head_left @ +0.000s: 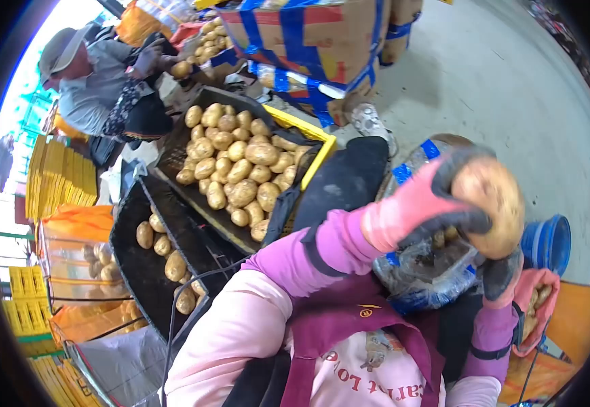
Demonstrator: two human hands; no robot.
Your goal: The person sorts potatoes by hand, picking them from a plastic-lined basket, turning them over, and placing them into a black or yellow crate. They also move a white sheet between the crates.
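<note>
A large potato [490, 203] is held up at the right by my left hand [454, 203], in a pink and black glove, its fingers wrapped round the near side. Just below it, my right hand [502, 275], gloved the same way, is partly hidden under the potato; its fingertips cannot be made out. Beneath my hands stands an open container [420, 298] wrapped in clear plastic and blue tape, with some potatoes inside. Left of my arm, many potatoes [240, 169] lie in a black-lined yellow crate [325, 150].
A dark bin [128, 251] holds several potatoes at the left. Another person [91, 88] sits at the upper left near more potatoes. Taped cardboard boxes [301, 41] stand at the top. A blue bucket [549, 244] and a pink sack [542, 292] of potatoes are at the right.
</note>
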